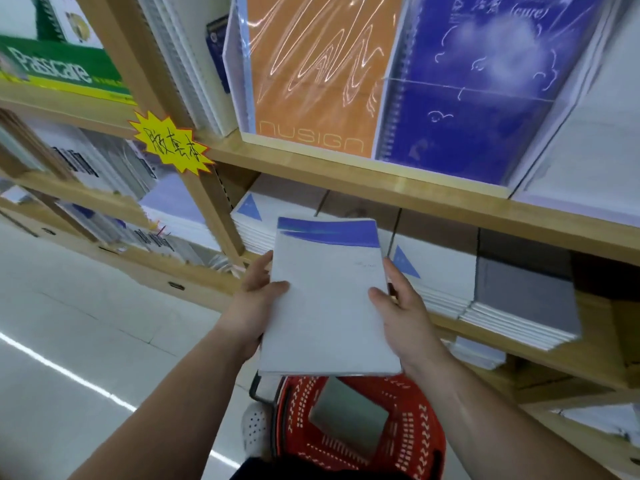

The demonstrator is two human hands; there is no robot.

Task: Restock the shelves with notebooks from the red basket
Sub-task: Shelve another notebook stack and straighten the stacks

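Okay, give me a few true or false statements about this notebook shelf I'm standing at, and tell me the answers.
1. The left hand and right hand both have a grip on the white notebook. True.
2. The red basket sits on a shelf. False: it is down on the floor, below the held notebook.
3. The yellow starburst tag sits on the wooden shelf frame. True.
4. The orange notebook stands right of the blue cure notebook. False: it stands left of it.
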